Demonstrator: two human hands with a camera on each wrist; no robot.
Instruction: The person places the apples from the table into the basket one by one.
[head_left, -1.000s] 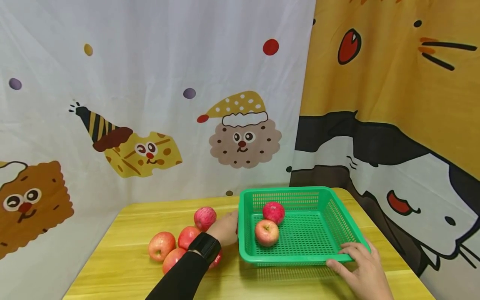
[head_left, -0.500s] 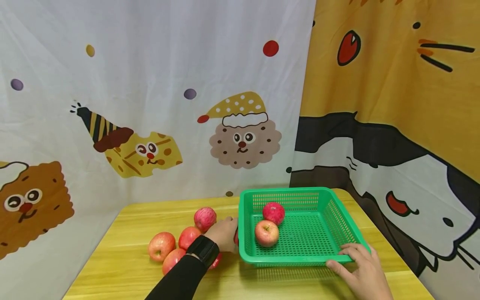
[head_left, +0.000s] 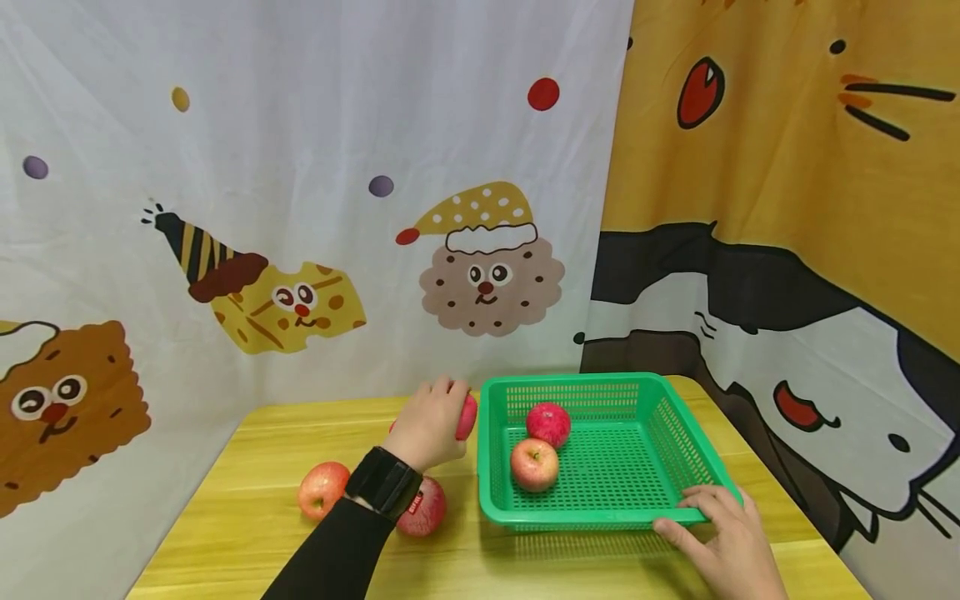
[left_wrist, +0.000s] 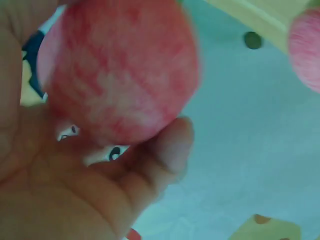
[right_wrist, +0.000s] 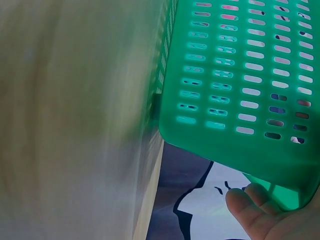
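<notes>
My left hand [head_left: 429, 427] grips a red apple [head_left: 467, 418] above the table, just left of the green plastic basket [head_left: 585, 518]. In the left wrist view, the fingers and thumb curl round that apple [left_wrist: 125, 75]. My right hand [head_left: 723, 533] holds the basket's near right corner, fingers over the rim and thumb outside in front. The right wrist view shows the basket's slotted side [right_wrist: 240, 150] with the right fingertips [right_wrist: 245, 205] at its corner. Inside the basket, a dark red apple [head_left: 549, 425] sits behind a paler yellow-red apple [head_left: 535, 465].
On the wooden table [head_left: 225, 533], an apple [head_left: 324, 490] lies at the left and a stickered apple [head_left: 422, 508] lies by the left wrist. The left arm hides other apples there. Cartoon-printed curtains [head_left: 300, 167] hang behind and at the right.
The left hand has risen from beside the basket's left wall, bringing an apple up with it. The right hand and the basket stay as they were.
</notes>
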